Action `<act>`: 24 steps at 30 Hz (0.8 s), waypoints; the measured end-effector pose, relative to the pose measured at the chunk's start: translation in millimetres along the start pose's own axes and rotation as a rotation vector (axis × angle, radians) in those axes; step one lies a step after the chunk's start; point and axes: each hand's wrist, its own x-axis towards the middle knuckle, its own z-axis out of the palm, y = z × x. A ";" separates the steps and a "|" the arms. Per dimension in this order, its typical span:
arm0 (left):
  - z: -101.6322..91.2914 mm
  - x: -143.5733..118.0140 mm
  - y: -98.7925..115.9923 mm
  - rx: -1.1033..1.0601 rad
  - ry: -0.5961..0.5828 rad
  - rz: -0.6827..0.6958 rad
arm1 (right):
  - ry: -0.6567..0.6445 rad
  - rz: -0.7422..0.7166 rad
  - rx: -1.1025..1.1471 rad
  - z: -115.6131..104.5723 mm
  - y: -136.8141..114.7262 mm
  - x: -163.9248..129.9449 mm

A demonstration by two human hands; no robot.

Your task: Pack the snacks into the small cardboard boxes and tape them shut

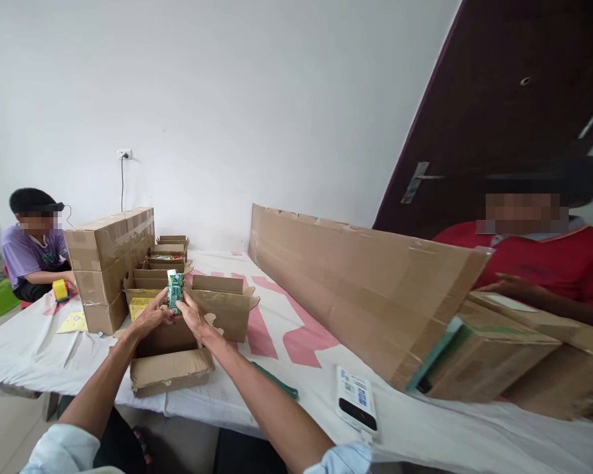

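A small green carton with a white top [175,291] is held upright between my two hands, above an open cardboard box [172,370]. My left hand [153,315] grips the carton from its left and lower side, fingers closed. On the other side, my right hand [194,315] has its thumb and fingers closed against the carton's lower right. Just behind my left hand a yellow pack [138,307] shows in the box area. The inside of the near box is partly hidden by my hands and forearms.
Stacked closed cartons [99,270] stand at left, with open boxes [170,250] behind. A long cardboard panel [356,283] crosses the table's right. A white device [356,398] and green strap [277,380] lie nearer. One person [37,253] sits left, another [588,263] right beside boxes [494,355].
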 end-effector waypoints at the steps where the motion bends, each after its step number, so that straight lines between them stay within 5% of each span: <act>1: -1.3 3.0 -2.7 -0.018 0.005 -0.008 | -0.006 0.003 0.001 0.1 1.3 1.7; 24: -1.8 6.7 -10.4 -0.084 0.080 -0.090 | -0.046 0.101 -0.060 -1.7 28.6 18.1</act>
